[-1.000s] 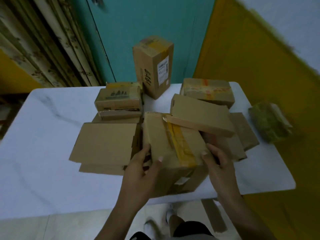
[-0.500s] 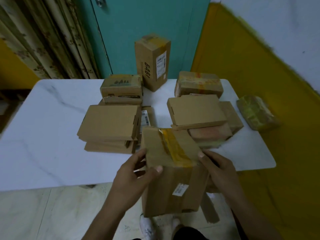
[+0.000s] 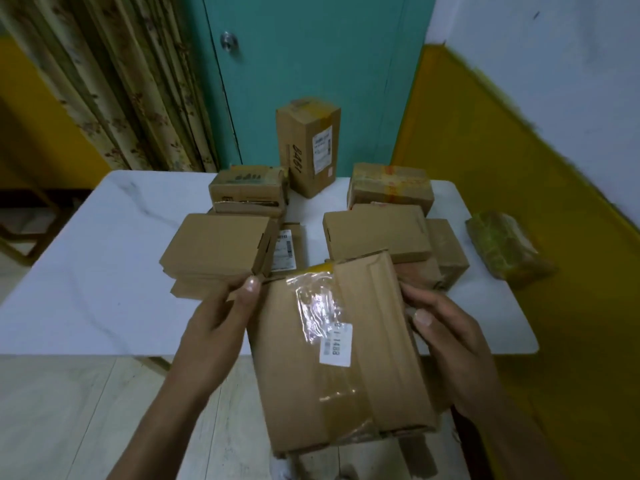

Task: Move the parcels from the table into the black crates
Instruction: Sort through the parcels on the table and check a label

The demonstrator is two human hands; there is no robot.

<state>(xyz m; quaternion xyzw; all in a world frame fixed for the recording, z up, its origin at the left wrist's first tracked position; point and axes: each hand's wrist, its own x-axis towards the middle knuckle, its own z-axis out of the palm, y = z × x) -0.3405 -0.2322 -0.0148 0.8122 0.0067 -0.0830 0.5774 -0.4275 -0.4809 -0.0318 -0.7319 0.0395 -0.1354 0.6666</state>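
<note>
**Item in hand:** brown cardboard parcel (image 3: 343, 358), oblong, sealed with clear tape and bearing a white printed label. It is lifted clear of the white marble-patterned table (image 3: 104, 271) and held over the pale floor (image 3: 69, 410) at the table's near edge, label face upward.

**Left hand** (image 3: 214, 327): grips the parcel's left side, with the thumb pressed on the far-left corner. The fingers are hidden behind the box.

**Right hand** (image 3: 446, 344): grips the right side, with the thumb laid on the right edge. The fingers are curled underneath, out of sight.

**Step, as judged:** one parcel is picked up and at the carrying stage, not yet placed.

**Next move calls for:** turning towards the black crates, which are not in view, and lowering the parcel in with both hands kept on it.

**On the table:**
- Tall upright cardboard box (image 3: 308, 147), far centre.
- Stack of flat cardboard boxes (image 3: 214, 247), left.
- Second flat cardboard stack (image 3: 377, 233), right.
- Taped squat cardboard box (image 3: 391, 185), far right.

Most of the load appears unmoved.
</note>
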